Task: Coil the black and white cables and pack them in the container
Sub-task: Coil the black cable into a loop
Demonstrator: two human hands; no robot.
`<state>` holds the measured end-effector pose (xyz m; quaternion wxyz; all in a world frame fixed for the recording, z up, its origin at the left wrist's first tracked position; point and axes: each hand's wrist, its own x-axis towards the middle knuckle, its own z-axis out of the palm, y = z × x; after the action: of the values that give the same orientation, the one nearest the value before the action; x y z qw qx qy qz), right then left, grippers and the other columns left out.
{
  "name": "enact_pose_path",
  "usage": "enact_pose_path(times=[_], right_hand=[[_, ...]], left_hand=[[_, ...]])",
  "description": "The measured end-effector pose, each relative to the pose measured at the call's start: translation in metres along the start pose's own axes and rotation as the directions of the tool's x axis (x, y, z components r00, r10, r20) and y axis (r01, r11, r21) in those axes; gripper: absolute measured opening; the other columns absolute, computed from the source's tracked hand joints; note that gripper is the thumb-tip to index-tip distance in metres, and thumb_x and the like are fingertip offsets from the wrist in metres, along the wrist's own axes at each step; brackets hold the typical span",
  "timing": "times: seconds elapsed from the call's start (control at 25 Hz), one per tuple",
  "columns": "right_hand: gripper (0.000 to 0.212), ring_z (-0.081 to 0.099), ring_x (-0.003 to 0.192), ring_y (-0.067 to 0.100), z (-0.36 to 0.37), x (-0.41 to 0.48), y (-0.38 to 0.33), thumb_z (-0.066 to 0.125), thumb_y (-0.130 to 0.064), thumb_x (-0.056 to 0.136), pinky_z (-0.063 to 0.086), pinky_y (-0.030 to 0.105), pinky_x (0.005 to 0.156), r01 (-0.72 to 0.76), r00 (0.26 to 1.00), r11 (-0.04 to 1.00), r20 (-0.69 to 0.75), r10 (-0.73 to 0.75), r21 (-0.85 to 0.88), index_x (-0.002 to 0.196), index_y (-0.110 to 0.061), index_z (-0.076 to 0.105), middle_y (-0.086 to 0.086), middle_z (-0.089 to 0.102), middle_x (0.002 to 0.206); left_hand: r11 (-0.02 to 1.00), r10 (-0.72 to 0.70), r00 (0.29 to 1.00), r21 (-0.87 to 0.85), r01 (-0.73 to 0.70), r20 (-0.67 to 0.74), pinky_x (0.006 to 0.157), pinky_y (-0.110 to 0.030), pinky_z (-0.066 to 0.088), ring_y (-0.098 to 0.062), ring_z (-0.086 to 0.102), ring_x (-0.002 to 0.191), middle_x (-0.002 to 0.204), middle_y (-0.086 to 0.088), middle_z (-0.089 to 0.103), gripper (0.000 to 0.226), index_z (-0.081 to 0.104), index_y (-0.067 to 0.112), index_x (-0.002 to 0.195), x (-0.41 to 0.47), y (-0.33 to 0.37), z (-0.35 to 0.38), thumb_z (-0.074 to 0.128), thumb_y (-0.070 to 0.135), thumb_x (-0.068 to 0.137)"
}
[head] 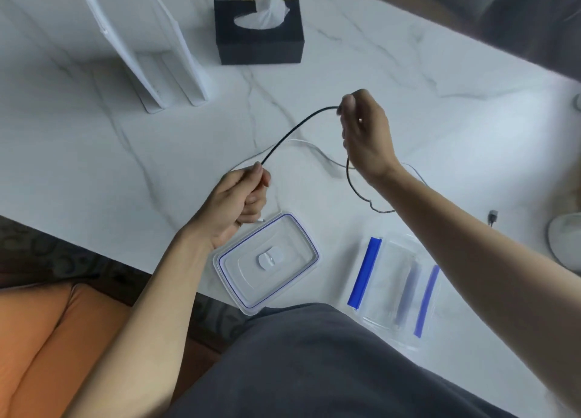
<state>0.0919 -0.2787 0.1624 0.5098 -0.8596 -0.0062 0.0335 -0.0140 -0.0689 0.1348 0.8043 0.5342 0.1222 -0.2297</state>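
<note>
A black cable arcs in the air between my two hands above the marble table. My left hand grips one part of it in a curled fist. My right hand pinches the cable higher up, and the rest hangs down behind that wrist and trails onto the table. A thin white cable lies loose on the table beneath the black one. The clear container with blue clips stands open at the near right. Its clear lid with a blue seal lies flat beside it, just below my left hand.
A black tissue box stands at the back. White upright panels lean at the back left. A small black plug lies at the far right, next to a pale round object. The table's near edge runs diagonally by my lap.
</note>
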Motion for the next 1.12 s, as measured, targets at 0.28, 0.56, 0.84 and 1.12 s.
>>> enact_pose_path(times=[0.28,0.56,0.84,1.12], right_hand=[[0.039,0.031,0.047,0.01,-0.059,-0.051,-0.002,0.038,-0.026,0.107,0.025,0.025,0.045,-0.113,0.986,0.934,-0.081,0.148,0.34,0.07,-0.019,0.044,-0.002,0.037,0.059],[0.044,0.061,0.062,-0.012,-0.122,-0.165,0.025,0.03,0.015,0.099,0.048,0.011,0.062,0.051,0.944,0.999,0.327,-0.047,-0.006,0.081,-0.025,0.038,-0.022,0.058,0.059],[0.027,0.045,0.054,0.006,-0.173,-0.221,0.041,0.041,-0.032,0.105,0.034,0.016,0.054,0.256,0.882,0.961,0.433,-0.187,-0.106,0.083,-0.025,0.054,-0.01,0.048,0.058],[0.017,0.035,0.049,0.011,-0.211,-0.218,0.01,0.057,-0.024,0.1,0.029,0.012,0.05,0.375,0.895,0.917,0.311,-0.32,-0.136,0.083,-0.026,0.055,-0.007,0.039,0.052]], left_hand=[[0.991,-0.024,0.862,0.125,-0.046,0.507,0.037,-0.014,0.021,-0.004,0.021,0.042,0.055,0.009,0.045,0.03,0.069,0.017,0.094,-0.045,0.014,0.134,0.041,0.024,0.102],[0.975,0.15,0.828,0.057,-0.214,0.541,0.043,-0.015,0.029,-0.003,0.031,0.046,0.071,0.002,0.06,0.037,0.051,-0.003,0.132,-0.056,0.007,0.249,0.035,0.017,0.105],[0.912,0.41,0.909,-0.067,-0.405,0.081,0.074,-0.019,0.053,-0.014,0.069,0.095,0.12,-0.012,0.066,0.036,0.042,-0.005,0.137,-0.044,0.011,0.266,0.034,0.011,0.106],[0.926,0.352,0.925,0.092,-0.366,0.143,0.108,-0.041,0.043,-0.023,0.055,0.129,0.141,-0.014,0.055,0.042,0.037,0.001,0.143,-0.033,0.039,0.222,0.041,-0.001,0.102]])
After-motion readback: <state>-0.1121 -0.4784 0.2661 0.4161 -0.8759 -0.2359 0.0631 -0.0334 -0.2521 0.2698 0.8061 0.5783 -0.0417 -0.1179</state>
